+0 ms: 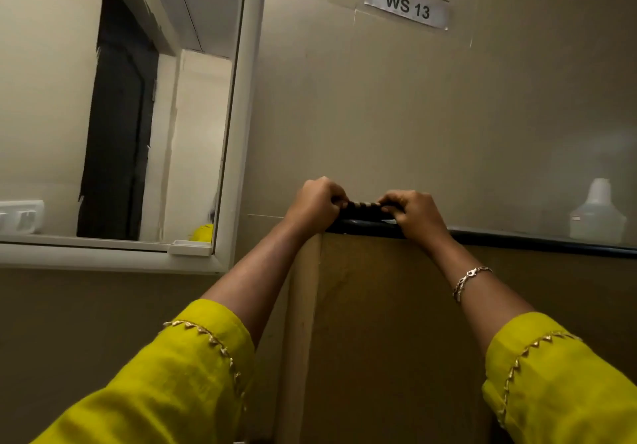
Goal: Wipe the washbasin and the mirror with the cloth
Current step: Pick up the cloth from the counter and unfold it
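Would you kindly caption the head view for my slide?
Both hands, left hand and right hand, grip a striped cloth beside the mirror.

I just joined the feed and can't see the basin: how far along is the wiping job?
Nothing shows as done: no wipe marks can be read on the mirror, and the washbasin is out of view. In hand: the left hand and right hand both grip a dark striped cloth over the black ledge. Wiping the mirror and basin may both be left.
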Motion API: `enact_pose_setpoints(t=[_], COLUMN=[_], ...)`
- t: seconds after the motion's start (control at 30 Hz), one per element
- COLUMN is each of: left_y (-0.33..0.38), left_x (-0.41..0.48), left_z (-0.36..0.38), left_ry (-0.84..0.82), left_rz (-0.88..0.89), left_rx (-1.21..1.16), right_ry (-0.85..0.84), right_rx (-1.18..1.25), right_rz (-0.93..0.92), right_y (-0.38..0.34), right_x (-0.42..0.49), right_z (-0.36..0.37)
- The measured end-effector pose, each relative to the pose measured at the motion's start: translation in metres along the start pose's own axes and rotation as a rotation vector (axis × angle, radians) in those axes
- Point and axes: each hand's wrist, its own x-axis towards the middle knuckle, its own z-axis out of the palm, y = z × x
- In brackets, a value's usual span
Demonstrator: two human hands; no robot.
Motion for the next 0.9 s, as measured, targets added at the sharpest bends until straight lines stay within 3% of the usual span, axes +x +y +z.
enact_pose_setpoints(t=[0.33, 0.57, 0.9], left_y=[-0.011, -0.031, -0.064], left_x=[-0.019, -0.046, -0.126], left_z=[-0.062, -0.122, -0.204], left_ry=[0.331, 0.426, 0.250], left_rz=[0.053, -0.111, -0.342], left_rx=[-0.126, -0.312, -0.336], right_ry=[0.151, 0.086, -0.247], right_rx=[0.071, 0.213, 0.623], right_rz=[-0.181, -0.307, -0.283], right_y=[-0.064, -0.133, -0.219], right_x=[0.029, 0.043, 0.015], right_z=[0.003, 0.014, 0.063])
